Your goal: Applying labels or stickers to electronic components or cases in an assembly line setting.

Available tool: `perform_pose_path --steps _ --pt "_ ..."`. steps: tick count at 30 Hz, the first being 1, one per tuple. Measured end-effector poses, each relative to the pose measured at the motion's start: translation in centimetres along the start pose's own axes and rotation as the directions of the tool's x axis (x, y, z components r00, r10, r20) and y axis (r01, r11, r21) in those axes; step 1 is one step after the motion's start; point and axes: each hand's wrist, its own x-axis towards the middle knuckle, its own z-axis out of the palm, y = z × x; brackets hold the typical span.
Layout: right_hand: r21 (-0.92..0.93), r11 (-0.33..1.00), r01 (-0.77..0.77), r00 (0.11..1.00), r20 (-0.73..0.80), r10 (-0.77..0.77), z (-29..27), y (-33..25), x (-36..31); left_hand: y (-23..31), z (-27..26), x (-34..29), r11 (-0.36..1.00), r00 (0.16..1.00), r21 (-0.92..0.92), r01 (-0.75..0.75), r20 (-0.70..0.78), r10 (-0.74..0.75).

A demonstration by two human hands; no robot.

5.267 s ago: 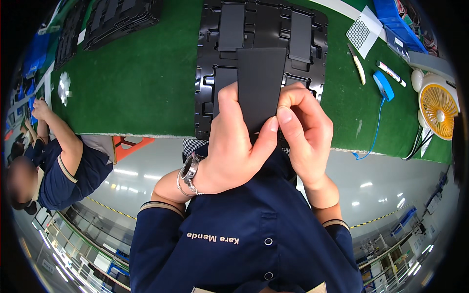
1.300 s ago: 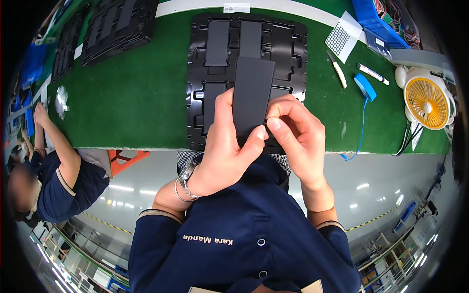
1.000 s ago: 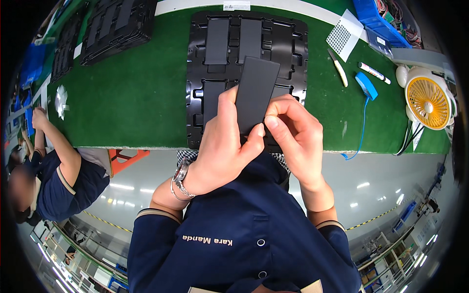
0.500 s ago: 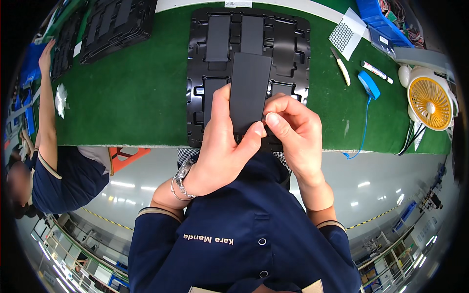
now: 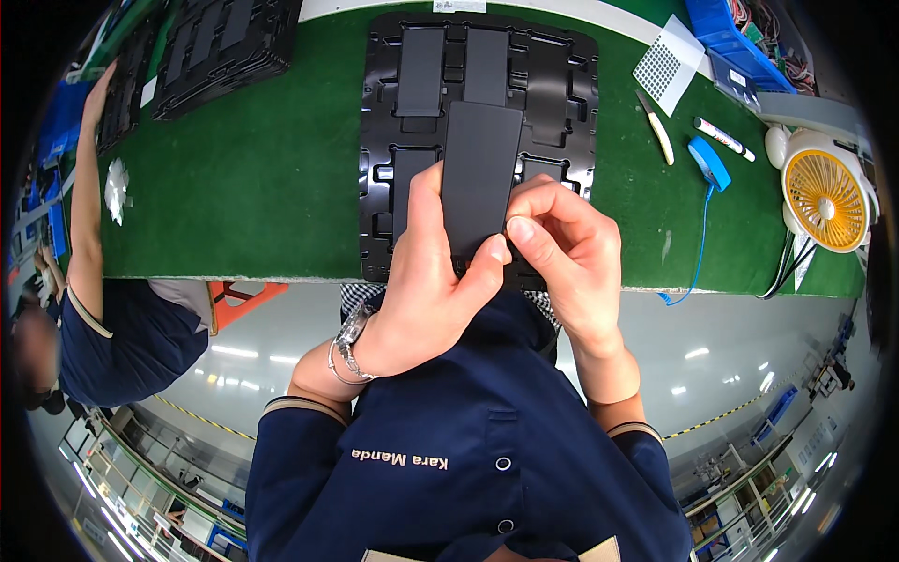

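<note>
A flat, dark grey rectangular panel (image 5: 481, 164) is held up over a black moulded plastic tray (image 5: 373, 112). My left hand (image 5: 433, 248) is closed on the panel, its fingers along the left side and its thumb at the lower right corner. At the panel's lower right edge my right hand (image 5: 567, 248) is pinched, thumb against bent index finger; whatever lies between those fingertips is too small or hidden to make out. Similar dark panels (image 5: 421, 70) rest in several of the tray's pockets.
Stacked black trays (image 5: 225, 56) stand at the far left, near a co-worker's arm (image 5: 89, 187). To the right lie a white-handled knife (image 5: 659, 133), a marker (image 5: 724, 139), a blue corded wristband (image 5: 709, 164), a dotted sheet (image 5: 669, 66) and a small fan (image 5: 824, 199).
My right thumb and fingertips have shifted very slightly at the panel's edge. The panel and my left hand stay nearly in place. The co-worker's hand at the left has moved farther away.
</note>
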Motion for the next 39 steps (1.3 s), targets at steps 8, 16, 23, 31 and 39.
perform_pose_path --steps 8,16,23,31,39 --pt "-0.031 0.999 -0.012 1.0 0.018 0.012 0.1 -0.3 0.2 -0.1 0.1 0.0 1.0 0.999 0.001 0.025 -0.033 -0.025" --pt "-0.305 0.922 0.238 0.96 -0.068 -0.271 -1.9 -0.6 2.3 -0.6 -0.4 0.9 0.335 0.815 -0.743 0.579 0.535 -0.222" --pt "-0.437 0.884 0.166 0.961 -0.13 -0.245 -2.7 -0.1 2.3 -1.9 0.8 1.1 -0.068 0.614 -0.615 0.785 0.788 -0.038" --pt "-0.604 0.781 0.158 0.94 -0.151 -0.306 -3.0 0.0 2.3 -2.1 0.5 1.2 0.042 0.655 -0.656 0.754 0.745 -0.126" --pt "-0.474 0.872 0.12 0.983 -0.066 -0.171 -2.3 -1.4 3.7 -1.3 0.3 0.6 0.932 0.951 -0.21 0.296 0.153 -0.268"
